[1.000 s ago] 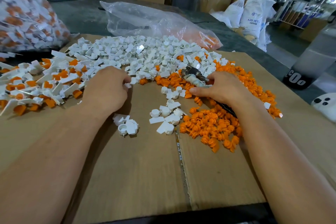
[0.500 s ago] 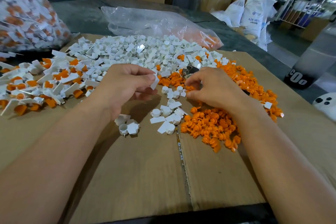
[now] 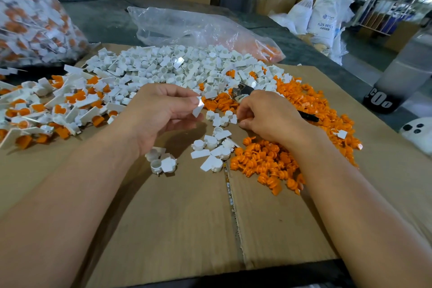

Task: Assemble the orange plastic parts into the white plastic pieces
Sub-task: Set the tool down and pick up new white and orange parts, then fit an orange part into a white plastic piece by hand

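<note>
Left grip (image 3: pixel 159 112) curled, thumb and fingertip pinching one small white piece (image 3: pixel 197 108) by its flat tab, up above the cardboard (image 3: pixel 177 217). Right grip (image 3: pixel 268 117) curled too, knuckles up, fingertips tucked under and hidden; cannot tell what sits inside, if anything. Half hidden behind that grip, a dark tool (image 3: pixel 244 91), with a black handle poking out on one side and a shiny metal end on the other; hard to say if touching the hand. Just beside and under the right wrist, a heap of orange parts (image 3: pixel 264 161), little and bumpy. Farther back, a big heap of white pieces (image 3: pixel 175 70), round cups with flat tabs. Off to the left, a heap of joined ones (image 3: pixel 70 105), white with orange inside. Between the two arms, a few loose white pieces (image 3: pixel 215 149). At the back on the grey tabletop (image 3: pixel 105 21), a crinkly clear bag (image 3: pixel 187 25). Top left, a full bag (image 3: pixel 28 18), cut off by the edge. Far right, a white thing with black dots (image 3: pixel 418 133), also cut off.
</note>
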